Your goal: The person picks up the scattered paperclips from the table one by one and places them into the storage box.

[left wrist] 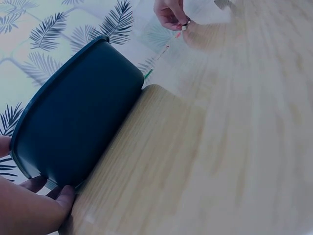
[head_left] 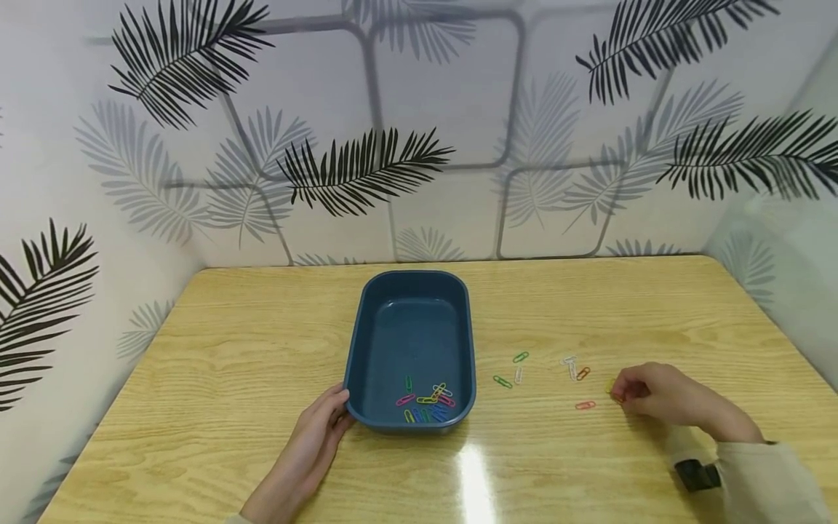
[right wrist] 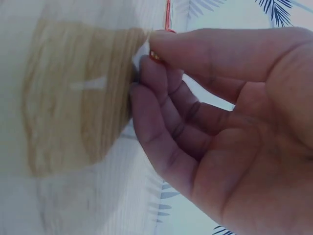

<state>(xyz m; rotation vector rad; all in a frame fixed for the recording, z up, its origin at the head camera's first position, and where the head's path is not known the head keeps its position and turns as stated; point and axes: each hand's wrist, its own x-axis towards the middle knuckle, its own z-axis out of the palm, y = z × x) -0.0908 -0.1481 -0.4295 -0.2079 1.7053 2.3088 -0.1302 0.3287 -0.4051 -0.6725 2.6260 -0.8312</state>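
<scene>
A leaf-patterned wall (head_left: 340, 87) stands at twelve o'clock behind a pale wood-grain table (head_left: 249, 349), where, from where I stand, a person's two bare hands work well apart. The right hand (head_left: 661, 393), out at the tray's three o'clock, pinches a small yellow-orange paper clip (right wrist: 155, 56) between thumb and fingertips, most of it hidden. The left hand (head_left: 314, 433) grips the dark blue tray (head_left: 412, 335) at its eight o'clock corner, thumb at the rim, fingers against the outside below.

Just off the right fingertips, a salmon-pink paper clip (head_left: 585, 405) lies at nine o'clock, with a red-orange paper clip (head_left: 583, 373) and white paper clips (head_left: 572, 371) at ten. Nearer the tray, off its three o'clock side, green paper clips (head_left: 503, 381) lie either side of another white clip (head_left: 519, 375). Inside, coloured clips (head_left: 406, 399) cluster at the six o'clock end.

The clips look very light, stiff yet springy, hardly fragile, and apt to skid on the smooth wood; a low pinch across the long sides would likely serve best. The tray appears rigid, smooth and light enough to slide if nudged; a corner of the rim seems the soundest hold.
</scene>
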